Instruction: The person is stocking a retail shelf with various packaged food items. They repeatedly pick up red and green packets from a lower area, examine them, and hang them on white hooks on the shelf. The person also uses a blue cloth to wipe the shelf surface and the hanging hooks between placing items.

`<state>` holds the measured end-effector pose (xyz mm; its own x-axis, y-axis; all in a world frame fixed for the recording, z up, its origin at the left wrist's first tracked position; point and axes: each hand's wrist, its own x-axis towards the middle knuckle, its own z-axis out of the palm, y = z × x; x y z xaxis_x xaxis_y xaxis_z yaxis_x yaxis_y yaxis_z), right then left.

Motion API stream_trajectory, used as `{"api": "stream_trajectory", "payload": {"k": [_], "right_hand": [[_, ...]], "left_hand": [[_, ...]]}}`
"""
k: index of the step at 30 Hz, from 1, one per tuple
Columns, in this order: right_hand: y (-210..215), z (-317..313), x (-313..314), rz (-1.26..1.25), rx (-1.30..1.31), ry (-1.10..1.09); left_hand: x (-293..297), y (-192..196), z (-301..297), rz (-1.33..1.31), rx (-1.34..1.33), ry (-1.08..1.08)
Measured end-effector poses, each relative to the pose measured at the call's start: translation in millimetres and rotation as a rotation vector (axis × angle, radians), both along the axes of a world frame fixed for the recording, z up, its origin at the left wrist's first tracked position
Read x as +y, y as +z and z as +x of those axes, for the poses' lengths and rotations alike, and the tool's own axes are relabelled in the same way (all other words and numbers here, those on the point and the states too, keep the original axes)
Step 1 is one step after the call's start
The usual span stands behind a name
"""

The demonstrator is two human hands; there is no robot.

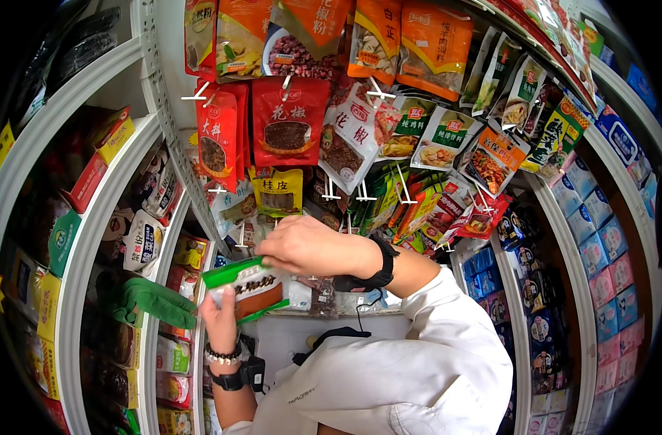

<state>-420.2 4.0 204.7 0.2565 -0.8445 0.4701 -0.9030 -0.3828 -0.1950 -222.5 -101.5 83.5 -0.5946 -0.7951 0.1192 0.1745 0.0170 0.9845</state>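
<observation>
A spice packet (pixel 253 288), green and white with a brown powder window, is tilted in front of the hanging display. My left hand (pixel 219 319) grips it at its lower left edge, thumb on the front, the other fingers mostly hidden. My right hand (pixel 298 246) is closed with its fingertips at the packet's top edge, just below the display hooks; its palm is turned away. Directly above my right hand hangs a yellow spice packet (pixel 278 191). Red pouches (pixel 287 119) of seasoning hang higher up.
A green cloth (pixel 153 301) drapes over the left shelf's edge. White hooks (pixel 406 187) stick out from the display, many bearing colourful packets. Shelves with boxed and bagged goods flank both sides, including blue and pink tissue packs (pixel 612 275) on the right. A dark strap (pixel 338 335) lies below.
</observation>
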Motion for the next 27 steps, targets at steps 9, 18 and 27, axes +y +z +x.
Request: {"api": "stream_trajectory", "payload": {"k": [9, 18, 27], "right_hand": [[28, -40, 8, -0.268, 0.059, -0.335], [87, -115, -43, -0.404, -0.072, -0.678], [73, -142, -68, -0.459, 0.036, -0.754]], "left_hand": [[10, 36, -78, -0.173, 0.298, -0.038], [7, -17, -53, -0.032, 0.165, 0.162], [18, -50, -37, 0.163, 0.15, 0.168]]}}
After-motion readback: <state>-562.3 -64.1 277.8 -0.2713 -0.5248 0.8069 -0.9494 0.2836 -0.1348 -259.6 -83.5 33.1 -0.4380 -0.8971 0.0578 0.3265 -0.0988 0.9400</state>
